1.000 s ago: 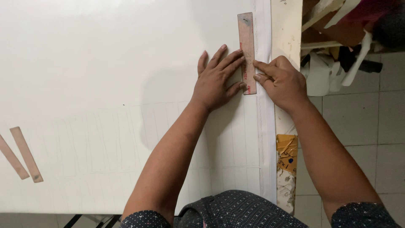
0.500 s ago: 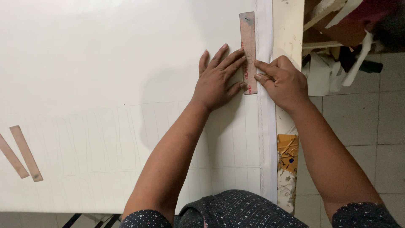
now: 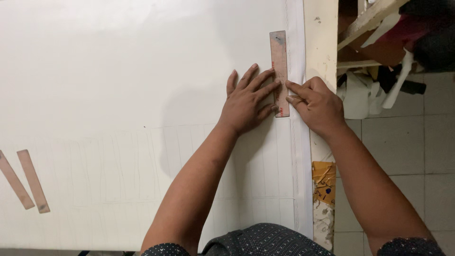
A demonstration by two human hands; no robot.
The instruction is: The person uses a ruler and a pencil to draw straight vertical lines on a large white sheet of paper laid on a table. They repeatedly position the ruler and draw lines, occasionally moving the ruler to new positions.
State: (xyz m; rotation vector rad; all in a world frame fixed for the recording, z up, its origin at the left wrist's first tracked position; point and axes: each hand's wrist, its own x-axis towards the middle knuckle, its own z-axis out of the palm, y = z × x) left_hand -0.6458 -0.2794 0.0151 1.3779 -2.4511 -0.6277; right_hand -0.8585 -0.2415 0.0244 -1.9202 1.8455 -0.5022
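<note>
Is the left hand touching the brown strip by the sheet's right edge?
Touching. The head view shows the left hand with its fingertips pressed flat on the brown strip.

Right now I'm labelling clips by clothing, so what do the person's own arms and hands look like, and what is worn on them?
Both hands, the left hand and the right hand, are bare: no gloves, rings, watch or bracelets show. The forearms are bare too. Short dark sleeves with a fine pale speckle pattern show at the bottom edge, matching the dark dotted shirt between them.
</note>
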